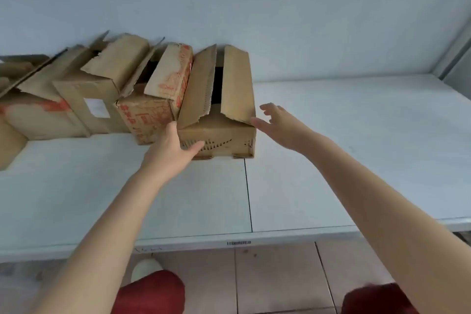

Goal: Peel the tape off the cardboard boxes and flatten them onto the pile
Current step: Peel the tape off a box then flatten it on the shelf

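A row of worn cardboard boxes stands against the wall on a white table (356,148). The rightmost box (224,135) has its top flaps partly raised and a dark gap between them. My left hand (175,146) rests on the box's front left corner, thumb lying across its front face. My right hand (279,126) is at the box's right side with fingers spread and straight, fingertips near the right flap's corner. No tape is plainly visible.
Left of it stand a red-printed box (153,115), a box with a white label (96,109) and more torn boxes (33,115) at the frame's left. The table's front edge runs across at the bottom, above a tiled floor (280,275).
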